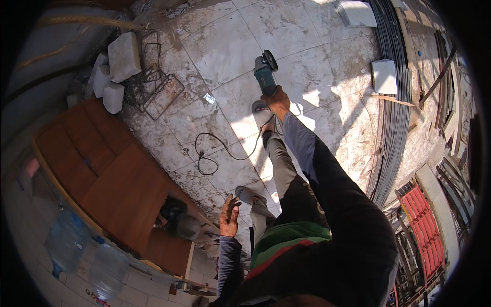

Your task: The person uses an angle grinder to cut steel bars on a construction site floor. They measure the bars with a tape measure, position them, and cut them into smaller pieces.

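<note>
An angle grinder (265,77), teal with a dark round disc and guard, hangs out in front of me over the tiled floor. My right hand (277,102) is wrapped round its rear end, with the arm stretched forward. From there a black power cord (230,153) drops past my foot and lies in loops on the tiles, its end by the loop at left. My left hand (229,216) is raised at my left side, fingers curled a little and apart, with nothing in it. Near it, lower down, is my sandalled left foot (246,194).
Brown wooden boards (117,189) form a cabinet-like piece at left, with large clear water bottles (69,240) beyond. White blocks (124,57) and bent wire frames (162,92) lie at far left. Long metal rods (391,128) run along the right, near a red metal grille (422,225).
</note>
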`<move>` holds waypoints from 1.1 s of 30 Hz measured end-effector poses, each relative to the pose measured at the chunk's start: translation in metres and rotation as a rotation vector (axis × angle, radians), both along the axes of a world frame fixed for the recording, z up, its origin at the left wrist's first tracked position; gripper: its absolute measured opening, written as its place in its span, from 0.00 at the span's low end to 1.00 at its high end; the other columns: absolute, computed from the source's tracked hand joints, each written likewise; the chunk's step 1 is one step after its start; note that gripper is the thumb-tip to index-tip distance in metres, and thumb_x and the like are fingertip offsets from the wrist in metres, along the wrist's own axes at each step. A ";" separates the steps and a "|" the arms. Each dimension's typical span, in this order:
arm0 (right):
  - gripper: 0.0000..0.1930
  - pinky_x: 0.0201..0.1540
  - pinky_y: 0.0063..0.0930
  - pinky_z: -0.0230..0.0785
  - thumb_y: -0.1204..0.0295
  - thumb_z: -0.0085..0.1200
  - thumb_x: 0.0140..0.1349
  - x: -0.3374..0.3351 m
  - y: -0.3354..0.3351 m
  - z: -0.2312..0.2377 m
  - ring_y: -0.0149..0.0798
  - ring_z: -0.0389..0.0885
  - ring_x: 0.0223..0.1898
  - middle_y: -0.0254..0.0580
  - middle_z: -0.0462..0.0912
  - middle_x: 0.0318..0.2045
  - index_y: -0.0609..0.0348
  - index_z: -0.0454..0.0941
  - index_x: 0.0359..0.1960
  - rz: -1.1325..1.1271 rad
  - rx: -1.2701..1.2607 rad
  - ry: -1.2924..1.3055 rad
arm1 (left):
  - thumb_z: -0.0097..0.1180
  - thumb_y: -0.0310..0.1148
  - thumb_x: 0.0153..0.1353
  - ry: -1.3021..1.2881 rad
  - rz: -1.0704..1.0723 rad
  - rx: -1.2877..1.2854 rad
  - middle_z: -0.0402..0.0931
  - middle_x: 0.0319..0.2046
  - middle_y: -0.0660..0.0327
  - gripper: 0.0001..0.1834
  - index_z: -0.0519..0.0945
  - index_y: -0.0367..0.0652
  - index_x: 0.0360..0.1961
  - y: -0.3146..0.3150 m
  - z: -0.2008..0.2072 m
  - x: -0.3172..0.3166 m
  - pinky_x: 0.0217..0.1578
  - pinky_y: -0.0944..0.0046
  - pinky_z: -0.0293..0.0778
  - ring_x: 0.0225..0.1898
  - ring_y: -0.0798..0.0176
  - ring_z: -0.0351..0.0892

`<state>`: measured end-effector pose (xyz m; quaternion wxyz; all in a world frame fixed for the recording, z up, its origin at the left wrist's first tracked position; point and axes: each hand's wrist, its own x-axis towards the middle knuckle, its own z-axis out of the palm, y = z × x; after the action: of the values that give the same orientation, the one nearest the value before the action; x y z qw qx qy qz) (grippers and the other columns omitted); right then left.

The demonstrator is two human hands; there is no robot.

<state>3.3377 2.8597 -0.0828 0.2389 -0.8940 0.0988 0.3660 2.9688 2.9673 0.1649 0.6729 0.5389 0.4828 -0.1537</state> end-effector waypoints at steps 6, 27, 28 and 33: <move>0.32 0.44 0.47 0.73 0.60 0.64 0.41 0.053 0.032 -0.157 0.57 0.80 0.43 0.58 0.79 0.41 0.64 0.67 0.46 0.062 -0.111 -0.145 | 0.51 0.38 0.66 0.460 0.155 -0.182 0.74 0.52 0.52 0.26 0.64 0.38 0.62 -0.049 -0.059 -0.167 0.43 0.65 0.74 0.47 0.58 0.77; 0.35 0.49 0.53 0.70 0.74 0.59 0.51 0.040 0.012 -0.333 0.62 0.73 0.50 0.58 0.71 0.48 0.61 0.54 0.59 0.258 -0.138 -0.240 | 0.49 0.35 0.67 0.570 0.297 -0.262 0.75 0.51 0.51 0.24 0.64 0.38 0.62 -0.084 -0.125 -0.104 0.42 0.63 0.76 0.45 0.59 0.79; 0.34 0.50 0.53 0.70 0.75 0.57 0.52 0.044 0.007 -0.331 0.63 0.73 0.50 0.59 0.70 0.48 0.61 0.53 0.59 0.272 -0.154 -0.199 | 0.48 0.38 0.68 0.549 0.187 -0.206 0.76 0.50 0.52 0.24 0.64 0.39 0.62 -0.085 -0.124 -0.104 0.42 0.63 0.76 0.44 0.61 0.80; 0.30 0.48 0.53 0.71 0.78 0.53 0.53 0.029 -0.046 -0.277 0.65 0.75 0.48 0.63 0.70 0.47 0.57 0.57 0.59 0.445 -0.131 -0.034 | 0.49 0.44 0.68 0.430 0.360 -0.200 0.75 0.51 0.54 0.25 0.66 0.41 0.61 -0.092 -0.106 -0.075 0.43 0.64 0.73 0.46 0.60 0.78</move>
<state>3.3662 2.8135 -0.3593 0.0954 -0.9134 -0.0812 0.3873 2.8940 2.8753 0.0588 0.6212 0.3308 0.6847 -0.1892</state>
